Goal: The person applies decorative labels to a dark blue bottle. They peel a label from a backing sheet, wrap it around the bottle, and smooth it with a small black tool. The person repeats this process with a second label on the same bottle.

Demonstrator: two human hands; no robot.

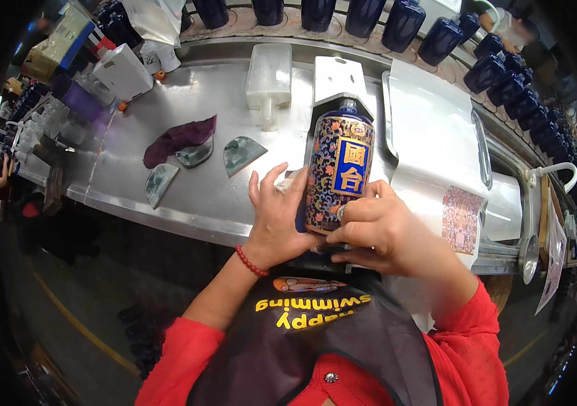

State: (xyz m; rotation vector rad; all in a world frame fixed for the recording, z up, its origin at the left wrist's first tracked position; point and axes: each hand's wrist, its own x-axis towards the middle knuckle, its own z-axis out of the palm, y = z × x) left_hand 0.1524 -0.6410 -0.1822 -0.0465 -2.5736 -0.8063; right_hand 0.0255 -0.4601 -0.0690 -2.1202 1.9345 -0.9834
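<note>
A dark blue bottle with a colourful floral pattern and a blue, gold-edged panel lies tilted before me, its neck pointing away. My left hand is at its lower left side, thumb by the base and the other fingers spread. A small white piece, too unclear to name, shows between those fingers. Curled fingers of my right hand press against the bottle's lower right front, with the thumb near the base. Behind the bottle stands a white support plate with holes. To my right lies a stack of white sheets.
Three green, marbled half-round pieces and a dark purple cloth lie on the metal table. A clear square-bodied container sits beyond. Several dark blue bottles line the conveyor. A patterned sheet lies at right.
</note>
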